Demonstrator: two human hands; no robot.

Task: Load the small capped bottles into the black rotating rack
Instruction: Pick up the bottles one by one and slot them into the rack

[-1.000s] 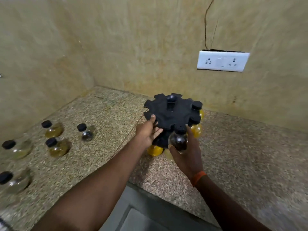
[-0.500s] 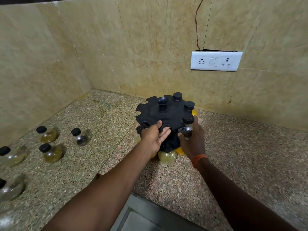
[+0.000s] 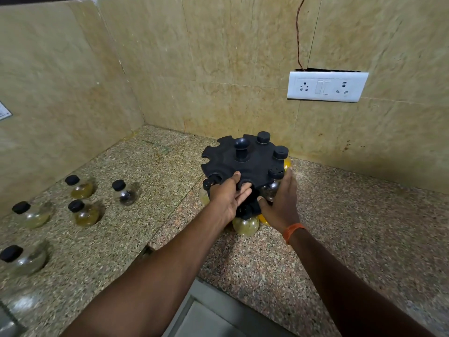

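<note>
The black rotating rack (image 3: pixel 252 164) stands on the granite counter near the back wall, with a knob at its centre. Three capped bottles hang in its upper disc on the right side, and others sit on the lower tier, one greenish (image 3: pixel 245 226) at the front. My left hand (image 3: pixel 227 197) pinches the disc's near edge, thumb on top. My right hand (image 3: pixel 281 205) cups a dark-filled bottle (image 3: pixel 268 190) that hangs in the near-right slot, thumb under it. Several loose capped bottles (image 3: pixel 83 214) stand on the counter to the left.
Tiled walls meet in a corner behind and left of the rack. A white socket plate (image 3: pixel 326 86) with a wire above it sits on the back wall. The counter's front edge (image 3: pixel 218 283) runs just below my forearms.
My right hand brought the dark bottle from the rack's front round to the near-right slot, where it now hangs. My left hand stayed on the disc's edge as the rack turned.
</note>
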